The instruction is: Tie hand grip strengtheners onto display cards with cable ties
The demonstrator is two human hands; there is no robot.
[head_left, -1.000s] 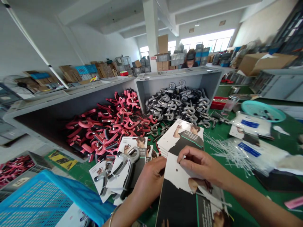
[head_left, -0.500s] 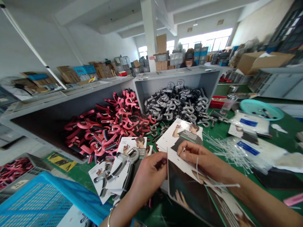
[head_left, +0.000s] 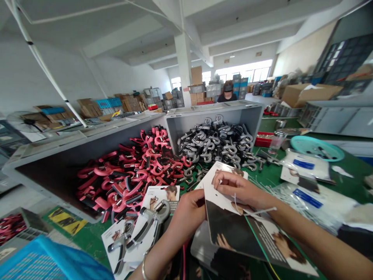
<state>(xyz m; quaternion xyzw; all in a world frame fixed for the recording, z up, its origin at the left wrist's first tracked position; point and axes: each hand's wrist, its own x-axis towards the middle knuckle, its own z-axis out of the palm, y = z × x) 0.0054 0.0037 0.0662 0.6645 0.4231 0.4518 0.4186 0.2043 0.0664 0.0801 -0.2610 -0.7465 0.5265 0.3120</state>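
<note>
A printed backing card (head_left: 233, 229) with a dark lower half is tilted in front of me. My left hand (head_left: 189, 210) is closed on its left edge, the fingertips partly hidden behind it. Over the card's upper part, my right hand (head_left: 239, 188) is pinched on a thin white cable tie (head_left: 259, 212), whose ends stick out below the fingers. More printed cards lie behind and beneath it. Left of my left hand, grey hand grippers (head_left: 142, 229) rest on white cards.
Two grey crates lie on their sides, spilling pink hand grippers (head_left: 140, 167) and grey hand grippers (head_left: 215, 140). A blue basket (head_left: 46, 260) is at lower left. Loose cable ties, plastic bags (head_left: 305, 163) and a turquoise tray (head_left: 335, 153) are at right. A person (head_left: 227, 93) is beyond the crates.
The view has tipped upward, so the crates appear lower. The held card has turned flatter toward me, showing more of its print. Both hands keep their hold.
</note>
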